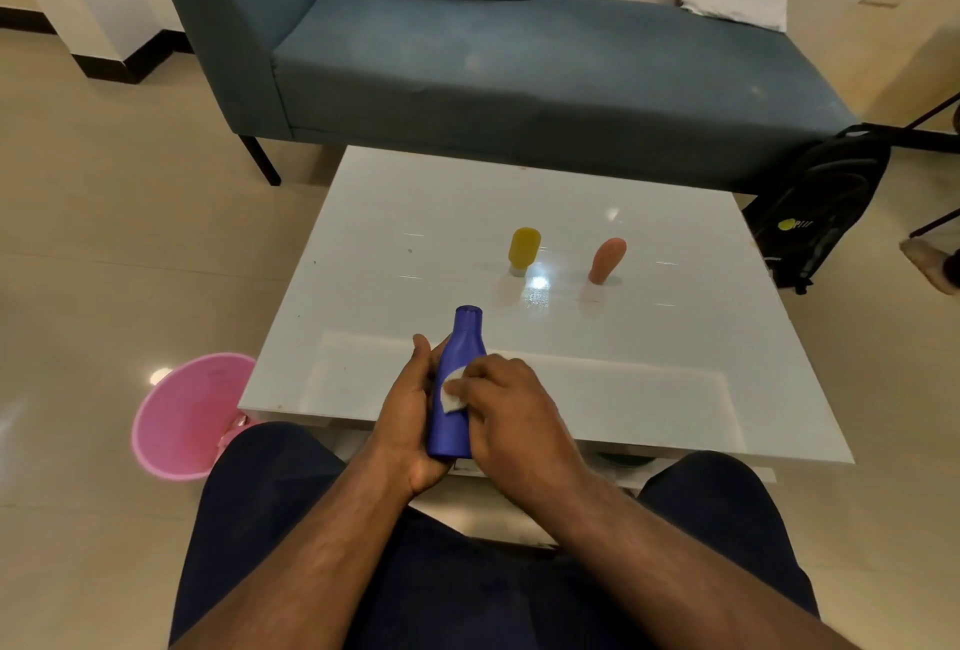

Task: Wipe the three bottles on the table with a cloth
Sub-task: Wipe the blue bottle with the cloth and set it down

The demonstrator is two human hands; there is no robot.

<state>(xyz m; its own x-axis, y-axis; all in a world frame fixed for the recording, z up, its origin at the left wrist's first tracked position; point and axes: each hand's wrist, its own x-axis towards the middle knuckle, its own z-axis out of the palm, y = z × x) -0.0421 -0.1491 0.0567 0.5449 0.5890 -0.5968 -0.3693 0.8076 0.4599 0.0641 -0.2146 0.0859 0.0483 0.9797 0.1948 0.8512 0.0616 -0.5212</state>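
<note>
Holding the blue bottle (457,389) in my left hand (410,421), I have that grip wrapped round its lower body from the left, with its base resting in my palm above the near edge of the table (415,213). The bottle leans away from me, neck pointing toward the far side, and I can read no label or writing on the side that faces me. My right hand (511,410) presses a small white cloth (451,392) flat against the middle of the bottle; that grip is narrow, fingertips pinned on the cloth, and most of the cloth is hidden under them. Farther out on the white glossy table stand the other two bottles, apart from each other: a yellow bottle (523,249) on a pale cap at its base, and to its right a peach bottle (607,261), tilted a little in this wide view. Neither shows any print I can make out, and I cannot tell what any of the three contain, since all are opaque. On the floor to my left, just beside the table's corner, sits a pink bucket (182,415); what lies inside it is too dim to tell. A black bag (826,213) leans at the table's far right and bears a yellow-green logo whose letters are too small to read. Behind the table stands a blue sofa (519,67).
</note>
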